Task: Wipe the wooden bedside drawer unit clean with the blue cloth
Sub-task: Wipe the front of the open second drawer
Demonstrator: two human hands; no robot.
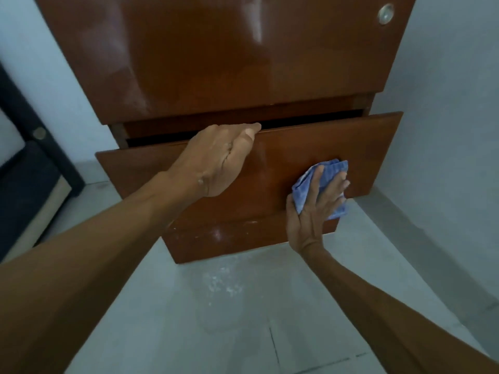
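Note:
The wooden bedside drawer unit [216, 55] fills the upper view, glossy brown, seen from above. Its upper drawer [145, 168] is pulled out a little, leaving a dark gap under the top. My left hand [216, 160] grips the top edge of that drawer front, fingers hooked over it. My right hand [316, 209] presses the crumpled blue cloth [330, 171] flat against the right part of the drawer front, fingers spread over it. A lower drawer front [221, 238] shows pale dusty smears.
A small round metal fitting [385, 13] sits on the unit's top at the far right. A dark bed frame [29, 168] stands to the left. The pale tiled floor [243, 319] lies below, with white walls on both sides.

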